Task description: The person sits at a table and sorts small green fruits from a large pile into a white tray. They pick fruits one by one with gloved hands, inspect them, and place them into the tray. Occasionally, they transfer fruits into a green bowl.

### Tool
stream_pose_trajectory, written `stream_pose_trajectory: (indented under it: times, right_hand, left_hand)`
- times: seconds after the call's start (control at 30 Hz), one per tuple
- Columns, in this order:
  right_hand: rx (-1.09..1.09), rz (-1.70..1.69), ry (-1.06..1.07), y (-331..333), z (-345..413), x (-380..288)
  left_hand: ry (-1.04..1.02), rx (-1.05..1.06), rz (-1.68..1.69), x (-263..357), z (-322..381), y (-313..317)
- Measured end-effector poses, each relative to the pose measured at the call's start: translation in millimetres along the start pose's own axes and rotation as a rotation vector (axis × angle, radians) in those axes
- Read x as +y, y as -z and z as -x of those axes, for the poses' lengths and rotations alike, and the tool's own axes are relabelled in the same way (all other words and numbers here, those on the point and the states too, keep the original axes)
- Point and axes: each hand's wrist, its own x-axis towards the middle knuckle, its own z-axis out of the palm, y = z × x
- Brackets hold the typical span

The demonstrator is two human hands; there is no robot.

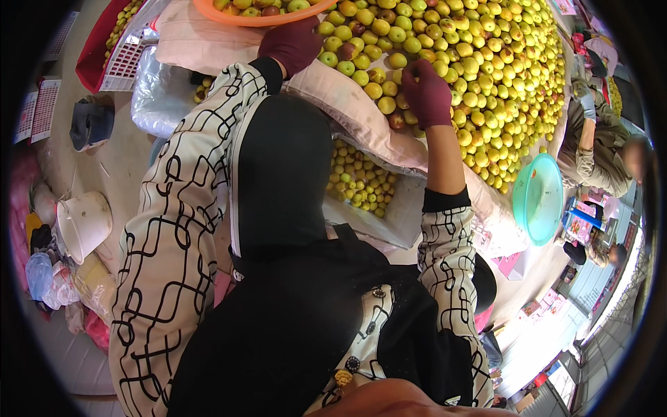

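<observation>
A broad heap of yellow-green jujubes (490, 88), some with brown or reddish patches, lies before me on padded pale-pink cloth (359, 109). My left hand (293, 46), in a maroon glove, is at the near rim of an orange plastic basin (260, 21) that holds more of the fruit. Its fingers are mostly hidden, so I cannot tell if they grip the rim. My right hand (427, 96), gloved alike, rests low over the near side of the heap with its fingers curled. Whether a jujube is inside them cannot be seen.
Below the cloth edge, a box (406, 203) contains smaller-looking jujubes (359, 180). A turquoise basin (536, 200) tilts at the heap's right end, near another person (599, 140). To the left are a white bucket (83, 224), a clear plastic bundle (159, 96) and a perforated crate (125, 60).
</observation>
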Motion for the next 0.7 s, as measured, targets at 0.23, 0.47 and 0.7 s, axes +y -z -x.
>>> stream_pose_trajectory:
  times: [0.23, 0.47, 0.7]
  right_hand:
    - [0.113, -0.198, 0.614, -27, -4, -59]
    - [0.096, -0.093, 0.162, -16, -13, -32]
    - [0.096, -0.048, 0.149, 3, 3, -21]
  left_hand:
    - [-0.019, 0.012, -0.014, 2, 2, 2]
    - [0.006, 0.009, 0.022, -4, 1, -3]
    - [-0.027, -0.016, -0.02, -1, 1, 2]
